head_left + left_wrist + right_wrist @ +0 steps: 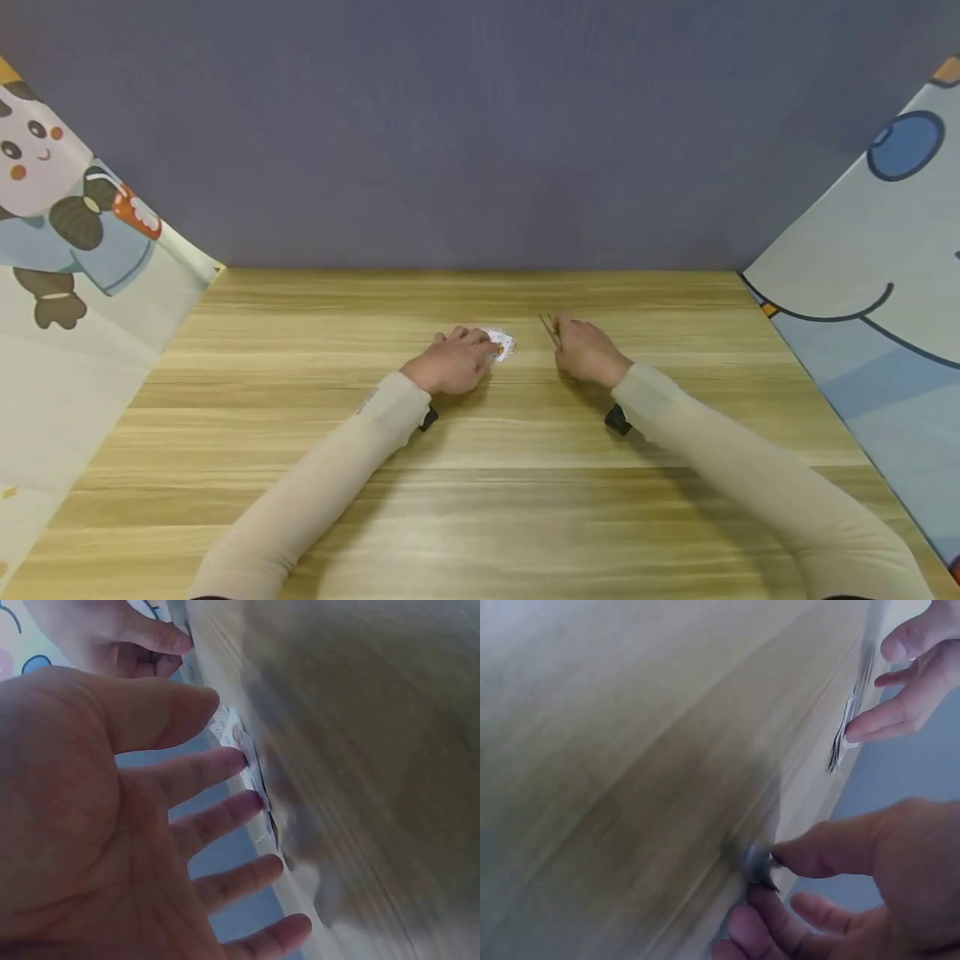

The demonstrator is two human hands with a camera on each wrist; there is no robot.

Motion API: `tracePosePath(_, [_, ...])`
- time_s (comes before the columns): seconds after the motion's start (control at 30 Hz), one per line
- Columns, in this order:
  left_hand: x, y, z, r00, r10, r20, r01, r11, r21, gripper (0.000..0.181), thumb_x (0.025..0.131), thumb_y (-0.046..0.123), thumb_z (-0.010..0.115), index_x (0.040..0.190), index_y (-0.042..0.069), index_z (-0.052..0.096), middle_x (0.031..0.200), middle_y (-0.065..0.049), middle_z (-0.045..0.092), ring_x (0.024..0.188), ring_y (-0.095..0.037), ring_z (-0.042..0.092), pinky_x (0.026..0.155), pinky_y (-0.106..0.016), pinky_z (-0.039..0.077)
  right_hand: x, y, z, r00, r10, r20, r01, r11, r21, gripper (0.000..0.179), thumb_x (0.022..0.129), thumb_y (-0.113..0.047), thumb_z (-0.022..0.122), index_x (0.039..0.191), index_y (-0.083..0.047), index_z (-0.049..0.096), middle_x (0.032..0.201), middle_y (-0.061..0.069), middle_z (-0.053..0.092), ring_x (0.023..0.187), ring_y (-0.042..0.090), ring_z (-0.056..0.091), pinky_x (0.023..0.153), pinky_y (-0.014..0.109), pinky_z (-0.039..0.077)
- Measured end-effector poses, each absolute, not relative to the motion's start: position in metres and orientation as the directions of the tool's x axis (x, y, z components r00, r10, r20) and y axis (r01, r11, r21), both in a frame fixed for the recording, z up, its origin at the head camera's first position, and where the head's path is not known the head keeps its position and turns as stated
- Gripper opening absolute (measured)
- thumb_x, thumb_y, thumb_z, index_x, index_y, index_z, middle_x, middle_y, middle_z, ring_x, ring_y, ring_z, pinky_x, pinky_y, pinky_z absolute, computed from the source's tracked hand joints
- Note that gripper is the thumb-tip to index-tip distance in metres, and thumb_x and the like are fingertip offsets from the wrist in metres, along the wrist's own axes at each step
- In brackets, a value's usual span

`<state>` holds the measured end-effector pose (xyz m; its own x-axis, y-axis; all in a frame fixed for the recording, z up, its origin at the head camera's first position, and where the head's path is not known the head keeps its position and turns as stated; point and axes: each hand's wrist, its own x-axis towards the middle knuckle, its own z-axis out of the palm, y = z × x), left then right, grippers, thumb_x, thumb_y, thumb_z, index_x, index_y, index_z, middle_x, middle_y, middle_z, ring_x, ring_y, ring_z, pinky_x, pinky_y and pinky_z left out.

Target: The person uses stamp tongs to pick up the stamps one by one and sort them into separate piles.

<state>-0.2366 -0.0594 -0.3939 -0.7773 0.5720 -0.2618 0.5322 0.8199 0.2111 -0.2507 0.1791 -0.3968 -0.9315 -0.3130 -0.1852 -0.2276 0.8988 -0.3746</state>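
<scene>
A small pile of white paper pieces (pixel 504 343) with coloured prints, which look like stickers, lies on the wooden table. My left hand (pixel 453 363) touches it with spread, fairly straight fingers; in the left wrist view the fingertips (pixel 251 801) rest along the pile. To the right, my right hand (pixel 588 350) pinches tweezers (pixel 550 330) between thumb and fingers. Their two thin prongs point away from me, apart from the pile. In the right wrist view the tweezers show only as a blurred silvery piece (pixel 756 862) under the thumb; the rest is hidden.
The wooden tabletop (pixel 480 483) spreads around both hands. A plain grey-blue wall (pixel 480 150) rises at its back edge. Panels with cartoon prints stand at the left (pixel 75 250) and right (pixel 862 275) sides. Each wrist carries a small black device (pixel 618 419).
</scene>
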Motion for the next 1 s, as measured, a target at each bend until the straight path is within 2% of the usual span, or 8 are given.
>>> tracePosePath(0.17, [-0.238,-0.057,-0.395,-0.792,0.559,-0.246,0.526,0.829,0.192,0.048,0.101,0.03,0.04,0.148,0.02,0.034,0.15,-0.001,0.03,0.135,-0.025,0.025,0.105,-0.053,0.024,-0.254,0.178,-0.396,-0.954,-0.254,-0.157,-0.171,0.896,-0.411,0.044,0.091,-0.006,0.054,0.13,0.004,0.038,0.101,0.017,0.057,0.066,0.023,0.052,0.058,0.034,0.044])
tracePosePath(0.3, [-0.239,-0.057,-0.395,-0.798,0.557,-0.228,0.516,0.828,0.219,0.049,0.101,0.029,0.042,0.148,0.018,0.034,0.151,-0.003,0.028,0.137,-0.025,0.022,0.107,-0.052,0.022,-0.257,0.178,-0.393,-0.964,-0.246,-0.103,-0.178,0.881,-0.438,0.039,0.093,-0.01,0.055,0.127,0.003,0.044,0.099,0.015,0.057,0.065,0.023,0.051,0.059,0.035,0.043])
tracePosePath(0.47, [-0.24,-0.056,-0.398,-0.787,0.567,-0.243,0.509,0.82,0.263,0.049,0.101,0.03,0.042,0.148,0.018,0.035,0.152,-0.004,0.026,0.14,-0.027,0.015,0.109,-0.055,0.015,-0.26,0.179,-0.391,-0.967,-0.254,-0.027,-0.208,0.844,-0.494,0.033,0.091,-0.008,0.057,0.122,0.004,0.051,0.1,0.014,0.057,0.081,0.025,0.055,0.07,0.039,0.047])
tracePosePath(0.6, [-0.24,-0.056,-0.4,-0.791,0.561,-0.244,0.505,0.824,0.256,0.051,0.1,0.031,0.044,0.149,0.019,0.033,0.152,-0.006,0.025,0.139,-0.028,0.018,0.108,-0.054,0.018,-0.26,0.18,-0.384,-0.963,-0.243,0.117,-0.266,0.782,-0.564,0.026,0.09,-0.004,0.057,0.114,0.005,0.057,0.101,0.016,0.06,0.09,0.028,0.058,0.078,0.041,0.049])
tracePosePath(0.7, [-0.24,-0.057,-0.4,-0.799,0.551,-0.239,0.497,0.83,0.253,0.052,0.1,0.032,0.045,0.149,0.021,0.032,0.151,-0.005,0.026,0.138,-0.026,0.02,0.108,-0.053,0.019,-0.259,0.179,-0.376,-0.94,-0.22,0.26,-0.336,0.724,-0.603,0.023,0.088,-0.001,0.061,0.11,0.003,0.058,0.098,0.015,0.062,0.088,0.027,0.061,0.076,0.038,0.051])
tracePosePath(0.83, [-0.24,-0.058,-0.397,-0.8,0.552,-0.235,0.492,0.828,0.268,0.048,0.1,0.031,0.045,0.147,0.024,0.036,0.15,-0.004,0.028,0.137,-0.026,0.022,0.107,-0.054,0.02,-0.259,0.174,-0.367,-0.898,-0.186,0.399,-0.409,0.688,-0.6,0.023,0.085,-0.002,0.067,0.107,-0.001,0.061,0.092,0.01,0.065,0.08,0.021,0.062,0.07,0.034,0.052])
tracePosePath(1.0, [-0.24,-0.058,-0.396,-0.799,0.557,-0.224,0.499,0.824,0.268,0.046,0.1,0.031,0.045,0.145,0.024,0.041,0.149,-0.005,0.03,0.135,-0.027,0.025,0.104,-0.053,0.025,-0.261,0.163,-0.364,-0.871,-0.213,0.444,-0.461,0.67,-0.583,0.018,0.085,-0.003,0.069,0.102,0.001,0.066,0.087,0.009,0.065,0.075,0.02,0.061,0.066,0.033,0.051])
